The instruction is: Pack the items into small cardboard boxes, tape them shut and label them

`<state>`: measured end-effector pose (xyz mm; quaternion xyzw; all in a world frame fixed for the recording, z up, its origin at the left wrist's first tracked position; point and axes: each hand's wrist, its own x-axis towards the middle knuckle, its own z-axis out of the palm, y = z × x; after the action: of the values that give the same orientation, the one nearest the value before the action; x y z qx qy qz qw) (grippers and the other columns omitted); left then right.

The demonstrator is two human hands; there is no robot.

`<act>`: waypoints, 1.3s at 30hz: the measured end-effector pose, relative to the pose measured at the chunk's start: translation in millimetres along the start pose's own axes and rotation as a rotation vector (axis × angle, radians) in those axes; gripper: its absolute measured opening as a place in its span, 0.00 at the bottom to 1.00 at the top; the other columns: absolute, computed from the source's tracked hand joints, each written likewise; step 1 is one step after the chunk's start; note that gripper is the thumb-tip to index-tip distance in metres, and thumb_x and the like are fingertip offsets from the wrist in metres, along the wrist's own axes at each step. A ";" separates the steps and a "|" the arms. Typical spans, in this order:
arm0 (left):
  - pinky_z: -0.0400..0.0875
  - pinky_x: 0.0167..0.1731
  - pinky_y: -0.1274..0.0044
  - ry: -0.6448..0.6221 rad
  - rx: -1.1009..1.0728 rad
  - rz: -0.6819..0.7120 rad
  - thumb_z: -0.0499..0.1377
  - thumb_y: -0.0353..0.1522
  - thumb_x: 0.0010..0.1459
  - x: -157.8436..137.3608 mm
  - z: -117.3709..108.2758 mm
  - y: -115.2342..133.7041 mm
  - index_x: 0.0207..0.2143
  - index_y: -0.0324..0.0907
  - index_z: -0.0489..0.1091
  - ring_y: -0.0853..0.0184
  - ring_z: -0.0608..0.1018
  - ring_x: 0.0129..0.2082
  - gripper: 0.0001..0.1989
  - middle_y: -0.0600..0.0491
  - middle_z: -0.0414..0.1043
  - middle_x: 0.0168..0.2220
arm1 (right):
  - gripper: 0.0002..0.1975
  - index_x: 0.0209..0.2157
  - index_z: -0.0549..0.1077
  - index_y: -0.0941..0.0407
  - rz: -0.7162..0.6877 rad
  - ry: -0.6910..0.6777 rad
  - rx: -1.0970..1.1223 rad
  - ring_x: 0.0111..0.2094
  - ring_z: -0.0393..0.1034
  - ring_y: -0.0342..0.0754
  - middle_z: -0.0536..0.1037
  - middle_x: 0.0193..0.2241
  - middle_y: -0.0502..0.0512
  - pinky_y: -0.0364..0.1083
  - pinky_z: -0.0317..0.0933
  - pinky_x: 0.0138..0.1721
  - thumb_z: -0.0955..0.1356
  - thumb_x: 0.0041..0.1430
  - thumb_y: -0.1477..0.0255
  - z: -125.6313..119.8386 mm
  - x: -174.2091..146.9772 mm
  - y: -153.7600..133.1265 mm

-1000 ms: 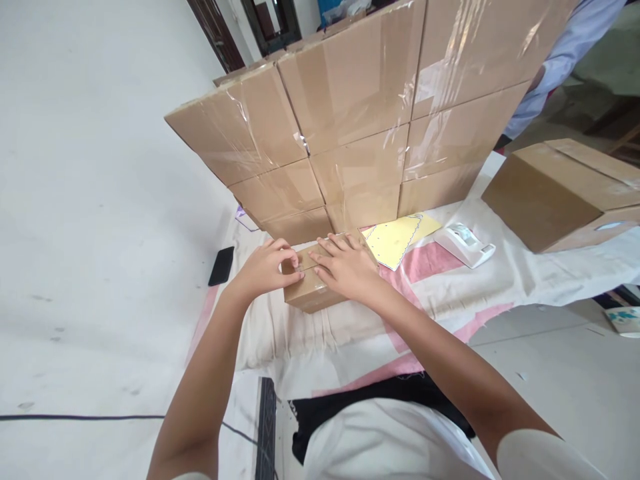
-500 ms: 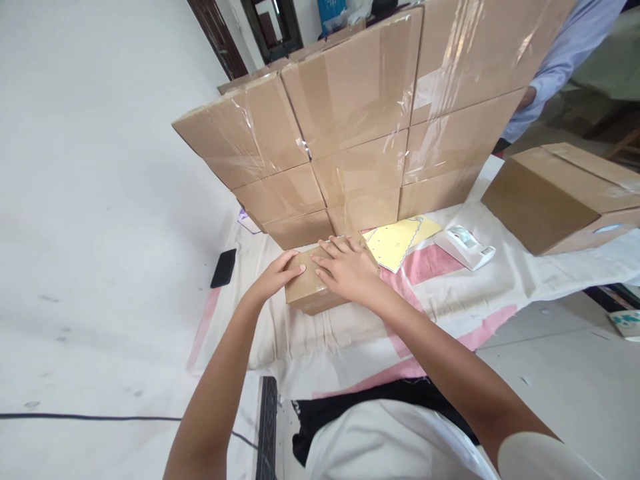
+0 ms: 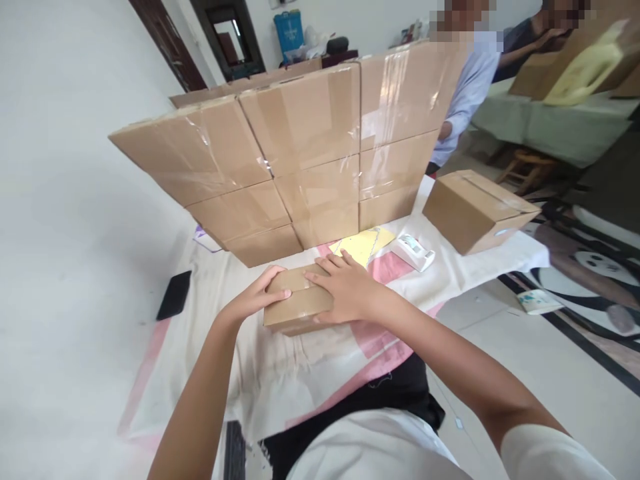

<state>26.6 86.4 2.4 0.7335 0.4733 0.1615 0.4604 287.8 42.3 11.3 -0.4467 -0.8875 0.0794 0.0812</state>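
Note:
A small closed cardboard box (image 3: 295, 308) lies on the cloth-covered table in front of me, with a strip of clear tape on its top. My left hand (image 3: 254, 297) holds its left end, thumb on the top face and fingers over the far edge. Across the right end rests my right hand (image 3: 351, 288), fingers spread over the top and the far side, covering much of that end. Just behind the box stands a tall wall of taped cardboard boxes (image 3: 317, 180). Yellow paper (image 3: 363, 245) with drawn lines lies beyond my right fingers.
A white tape dispenser-like device (image 3: 414, 252) and a larger cardboard box (image 3: 475, 207) are to the right. A black phone (image 3: 174, 295) lies at the left by the wall. One person in a light blue sleeve (image 3: 470, 90) stands behind the stack; another is farther back.
My view has swung up and to the right, showing more of the room. My right hand has shifted toward the box's right end; my left hand stays on the left end.

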 end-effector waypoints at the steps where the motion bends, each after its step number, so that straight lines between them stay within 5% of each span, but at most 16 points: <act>1: 0.72 0.45 0.70 -0.033 -0.004 0.018 0.62 0.49 0.59 4.7 7.6 6.3 0.49 0.48 0.66 0.58 0.74 0.50 0.22 0.51 0.69 0.49 | 0.47 0.68 0.63 0.53 0.005 0.000 -0.025 0.66 0.56 0.71 0.65 0.65 0.69 0.69 0.45 0.66 0.72 0.52 0.46 -5.3 -13.7 3.8; 6: 0.70 0.55 0.65 -0.258 -0.087 0.147 0.60 0.48 0.62 29.9 68.9 34.8 0.63 0.54 0.57 0.54 0.69 0.60 0.30 0.47 0.61 0.63 | 0.44 0.68 0.63 0.47 0.132 0.041 -0.034 0.57 0.65 0.70 0.68 0.59 0.69 0.66 0.60 0.56 0.73 0.52 0.49 -29.2 -120.6 32.5; 10: 0.59 0.66 0.61 -0.355 -0.244 0.161 0.55 0.51 0.65 44.6 106.9 22.5 0.72 0.59 0.39 0.53 0.56 0.71 0.39 0.48 0.42 0.74 | 0.49 0.71 0.52 0.34 0.582 0.165 -0.021 0.56 0.70 0.69 0.68 0.61 0.64 0.67 0.68 0.52 0.73 0.50 0.50 -41.8 -270.3 72.4; 13: 0.62 0.64 0.60 -0.333 -0.351 0.074 0.55 0.54 0.63 52.6 110.3 -9.1 0.71 0.60 0.40 0.51 0.58 0.70 0.40 0.47 0.49 0.72 | 0.49 0.67 0.52 0.25 1.020 0.360 -0.158 0.52 0.73 0.72 0.70 0.58 0.70 0.67 0.67 0.45 0.72 0.44 0.45 -48.9 -380.1 96.4; 16: 0.67 0.60 0.61 -0.207 -0.459 0.000 0.58 0.56 0.60 57.7 104.8 -43.5 0.69 0.61 0.49 0.49 0.67 0.64 0.40 0.46 0.60 0.67 | 0.51 0.67 0.51 0.26 1.167 0.389 -0.433 0.54 0.69 0.80 0.72 0.53 0.77 0.73 0.61 0.44 0.68 0.39 0.40 -55.8 -419.4 124.7; 19: 0.72 0.51 0.62 0.023 -0.621 0.002 0.61 0.61 0.51 60.9 104.5 -69.5 0.63 0.59 0.60 0.50 0.76 0.53 0.40 0.46 0.64 0.64 | 0.50 0.68 0.50 0.28 1.163 0.253 -0.475 0.56 0.68 0.79 0.73 0.52 0.72 0.74 0.63 0.45 0.66 0.43 0.37 -62.6 -365.1 177.4; 21: 0.74 0.43 0.63 0.144 -0.719 -0.009 0.62 0.63 0.47 62.9 108.0 -80.5 0.60 0.58 0.63 0.51 0.78 0.46 0.41 0.46 0.67 0.62 | 0.48 0.70 0.57 0.43 1.166 0.197 -0.414 0.57 0.66 0.80 0.72 0.54 0.75 0.72 0.65 0.46 0.65 0.51 0.39 -67.5 -294.7 226.1; 25: 0.73 0.39 0.65 0.200 -0.800 -0.046 0.62 0.63 0.47 66.8 113.9 -86.7 0.56 0.57 0.67 0.54 0.78 0.42 0.38 0.48 0.71 0.57 | 0.46 0.69 0.59 0.57 1.128 0.098 -0.333 0.56 0.63 0.80 0.68 0.57 0.80 0.71 0.60 0.48 0.66 0.58 0.44 -79.0 -145.6 320.7; 28: 0.73 0.38 0.66 0.212 -0.812 -0.045 0.62 0.62 0.47 67.6 112.6 -78.3 0.55 0.57 0.68 0.54 0.77 0.41 0.37 0.48 0.72 0.54 | 0.48 0.69 0.59 0.60 1.123 0.120 -0.296 0.58 0.60 0.78 0.63 0.60 0.84 0.71 0.57 0.51 0.67 0.58 0.43 -89.8 -64.0 357.9; 31: 0.74 0.41 0.62 0.195 -0.747 -0.055 0.60 0.62 0.49 57.9 103.7 -69.9 0.54 0.55 0.69 0.51 0.77 0.43 0.36 0.46 0.74 0.51 | 0.50 0.70 0.54 0.64 1.105 0.130 -0.232 0.60 0.56 0.78 0.58 0.63 0.86 0.71 0.54 0.53 0.63 0.60 0.42 -102.2 -26.2 357.2; 34: 0.72 0.50 0.58 0.149 -0.566 0.000 0.57 0.59 0.55 30.6 81.4 -79.7 0.40 0.55 0.76 0.46 0.76 0.49 0.23 0.47 0.76 0.47 | 0.48 0.71 0.51 0.61 1.134 0.256 -0.310 0.62 0.55 0.79 0.57 0.65 0.83 0.71 0.55 0.53 0.63 0.62 0.44 -107.5 -33.9 325.1; 36: 0.72 0.49 0.58 0.119 -0.421 0.025 0.56 0.55 0.58 7.4 55.3 -99.3 0.29 0.54 0.75 0.47 0.75 0.47 0.19 0.48 0.76 0.41 | 0.41 0.68 0.60 0.59 1.133 0.323 -0.405 0.61 0.58 0.77 0.63 0.62 0.78 0.69 0.58 0.53 0.66 0.62 0.49 -102.1 -51.4 291.7; 39: 0.74 0.45 0.61 0.239 -0.286 -0.001 0.56 0.52 0.60 -17.8 -0.6 -136.0 0.27 0.52 0.72 0.51 0.76 0.43 0.18 0.50 0.75 0.39 | 0.22 0.52 0.76 0.58 0.937 0.186 -0.346 0.54 0.69 0.68 0.74 0.51 0.71 0.62 0.64 0.53 0.67 0.62 0.59 -81.5 -59.5 233.0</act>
<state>-56.9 89.1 -106.4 0.6360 0.4972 0.3130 0.5004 522.1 137.1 36.7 -0.8091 -0.5807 -0.0810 0.0405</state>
